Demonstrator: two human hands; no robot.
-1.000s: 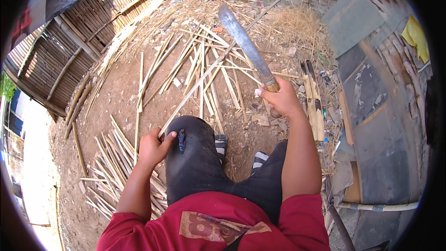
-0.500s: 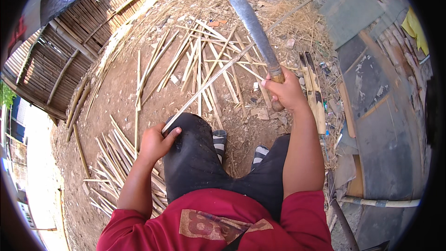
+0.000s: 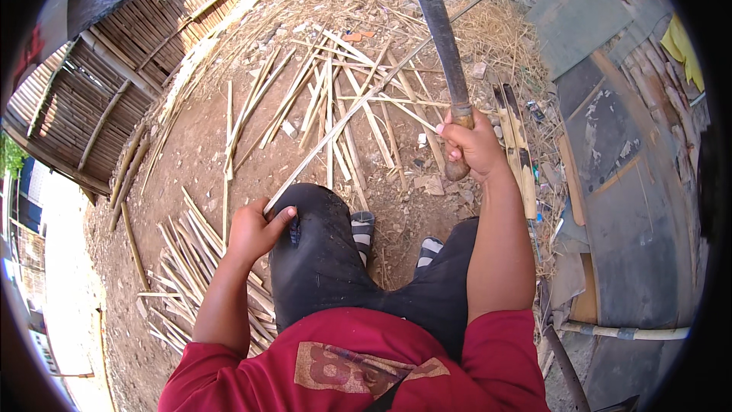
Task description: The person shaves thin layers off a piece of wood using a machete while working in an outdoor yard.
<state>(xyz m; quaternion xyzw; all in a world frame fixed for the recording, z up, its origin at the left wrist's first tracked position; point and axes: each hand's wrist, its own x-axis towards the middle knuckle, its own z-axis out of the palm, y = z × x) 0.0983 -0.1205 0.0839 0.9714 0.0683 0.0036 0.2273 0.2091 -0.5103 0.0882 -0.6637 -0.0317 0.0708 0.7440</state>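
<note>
strip point(image 3: 335, 131) is in the left hand point(image 3: 259, 233), near end at the left knee point(image 3: 309, 206), far end running up and right past the machete point(image 3: 438, 34). left fingers curled round the near end, thumb lying out to the right over the trouser leg; exact finger contact under the strip is hidden. right hand point(image 3: 476, 145) is wrapped round the machete's wooden handle point(image 3: 460, 117), butt poking out below the fist.

handling, my read: strip is light, thin, long enough to whip at the far end, springy rather than brittle. split edges probably splintery, so best held at the near end, thumb on the flat. machete looks stiff and blade-heavy; handle only, well back from the edge. wood should give decent friction unless sweaty.

pose: left forearm comes up from lower left, hand low beside the knee. right forearm rises nearly straight from lower right, hand higher, blade pointing away and leaning slightly left. blade crosses in front of the strip in view; can't tell if they touch.

around: heap point(image 3: 191, 259) left of the left leg, loose strips point(image 3: 329, 107) on the dirt ahead.
</note>
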